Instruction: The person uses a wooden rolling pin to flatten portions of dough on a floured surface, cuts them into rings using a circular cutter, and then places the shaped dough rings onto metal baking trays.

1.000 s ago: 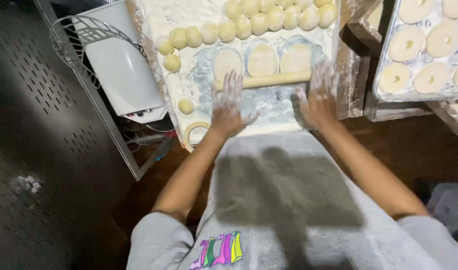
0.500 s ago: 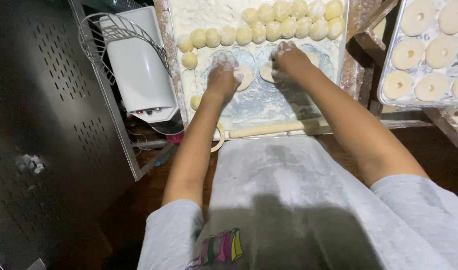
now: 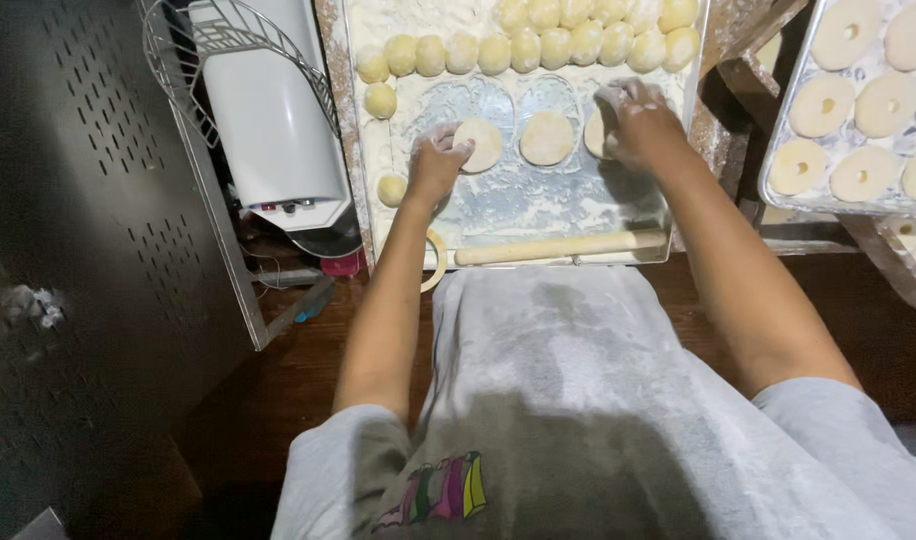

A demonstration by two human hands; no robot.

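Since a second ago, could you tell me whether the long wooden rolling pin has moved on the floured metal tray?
Yes: the long wooden rolling pin has moved from beside the flattened discs to the floured metal tray's near edge.

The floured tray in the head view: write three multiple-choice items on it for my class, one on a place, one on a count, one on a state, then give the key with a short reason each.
1. Where does the rolling pin lie?
A. Along the near edge of the floured tray
B. Among the dough balls at the far end
C. On the ring tray

2. How many flattened dough discs lie between the hands?
A. One
B. Three
C. Six

3. What is the left hand doing?
A. Gripping the rolling pin
B. Touching the left disc
C. Hanging off the tray

Key: 1 A, the pin lies crosswise nearest the person. 2 B, three discs in a row, the right one partly under the right hand. 3 B, its fingers rest at that disc's edge.
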